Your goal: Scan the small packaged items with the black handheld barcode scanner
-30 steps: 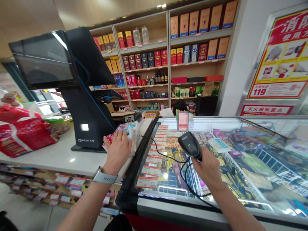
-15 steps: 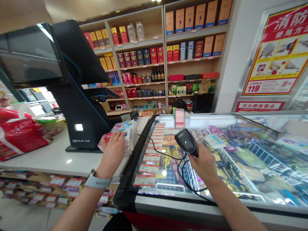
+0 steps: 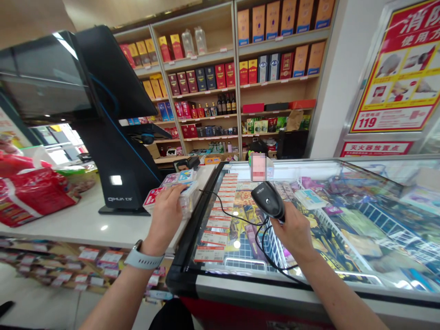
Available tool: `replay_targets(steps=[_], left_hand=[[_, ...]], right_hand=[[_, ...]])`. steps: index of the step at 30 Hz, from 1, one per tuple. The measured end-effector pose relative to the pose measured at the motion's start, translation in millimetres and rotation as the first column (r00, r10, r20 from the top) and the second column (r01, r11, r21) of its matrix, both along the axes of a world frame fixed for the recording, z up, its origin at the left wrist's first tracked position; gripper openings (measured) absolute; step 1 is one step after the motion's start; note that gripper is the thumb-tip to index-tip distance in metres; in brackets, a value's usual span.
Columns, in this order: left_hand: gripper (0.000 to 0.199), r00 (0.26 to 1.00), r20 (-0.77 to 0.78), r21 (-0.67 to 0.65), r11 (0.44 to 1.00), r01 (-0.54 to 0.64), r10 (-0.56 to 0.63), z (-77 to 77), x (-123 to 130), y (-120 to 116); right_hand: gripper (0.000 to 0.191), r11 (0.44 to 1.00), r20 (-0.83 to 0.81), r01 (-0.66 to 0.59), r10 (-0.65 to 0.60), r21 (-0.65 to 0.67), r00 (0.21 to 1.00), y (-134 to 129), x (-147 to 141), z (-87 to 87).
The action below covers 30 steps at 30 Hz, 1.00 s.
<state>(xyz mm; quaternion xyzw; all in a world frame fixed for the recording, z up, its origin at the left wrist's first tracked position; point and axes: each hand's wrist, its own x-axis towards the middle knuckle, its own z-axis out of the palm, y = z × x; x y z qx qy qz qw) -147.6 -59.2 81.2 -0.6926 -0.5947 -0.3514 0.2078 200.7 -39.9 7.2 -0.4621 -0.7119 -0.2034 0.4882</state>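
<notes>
My left hand (image 3: 168,215), with a pale blue watch at its wrist, is closed over clear plastic packs (image 3: 188,194) on the counter's right end. Its fingertips lie across the top of the packs, and the hand covers part of their red, pink and blue labels. In my right hand (image 3: 294,231) is a black barcode scanner (image 3: 268,200), gripped by its handle and held above the glass-topped freezer (image 3: 196,274). The scanner's head points up and left, toward the back of the freezer. Its black cable (image 3: 263,250) loops over the glass.
A black checkout terminal (image 3: 118,151) stands left on the white counter (image 3: 113,231), beside a red package (image 3: 37,195). Behind the freezer is a person (image 3: 258,149), partly hidden. Shelves (image 3: 206,91) of boxes and bottles line the back wall.
The view has shifted slightly. Both hands keep nearly the same places, the left on the packs and the right around the scanner. My left fingers sit slightly farther right across the packs.
</notes>
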Motion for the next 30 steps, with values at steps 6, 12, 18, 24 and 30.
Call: replay_targets(steps=[6,12,18,24,30], left_hand=[[0.035,0.92,0.366,-0.046,0.984,0.171,-0.142,2.9,32,-3],[0.029,0.639,0.722,-0.059,0.896,0.439,-0.266,-10.1,58,16],[0.037,0.356,0.905,-0.013,0.822,0.569,-0.232,-31.6,78,35],[0.042,0.135,0.981,0.032,0.796,0.604,-0.142,-48.0,100,58],[0.03,-0.07,0.997,0.027,0.778,0.628,0.022,-55.6,121,81]], right_hand=[[0.022,1.0,0.002,0.009,-0.009,0.007,1.0,2,1,-2.7],[0.022,1.0,0.003,0.003,-0.003,-0.003,1.0,1,1,-1.6],[0.021,1.0,0.011,0.004,-0.004,0.012,1.0,-2,-1,2.5],[0.019,1.0,0.006,0.011,-0.011,-0.008,1.0,-1,-1,1.5],[0.02,1.0,0.018,0.006,-0.006,-0.006,1.0,-1,-1,0.9]])
